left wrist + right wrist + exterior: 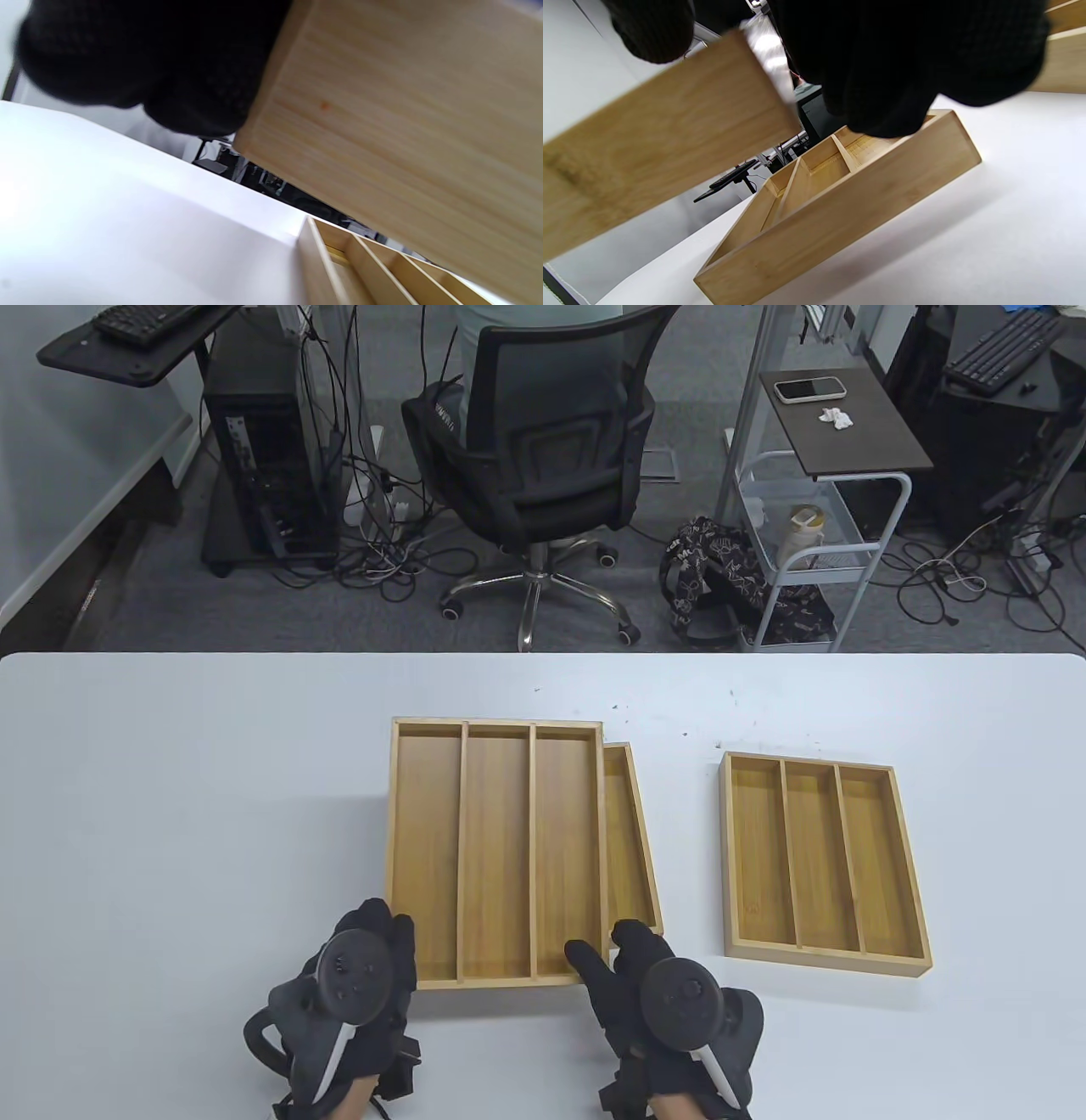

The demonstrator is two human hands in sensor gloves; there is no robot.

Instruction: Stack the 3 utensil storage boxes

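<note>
The left hand grips the near-left corner of the lifted bamboo box; its fingertips are hidden behind the box wall. This box, held above the table, covers most of the lower bamboo box, showing only its right compartment. The right hand holds the lifted box's near-right corner. No writing is readable. The third bamboo box lies apart toward the table's right edge, away from both hands.
</note>
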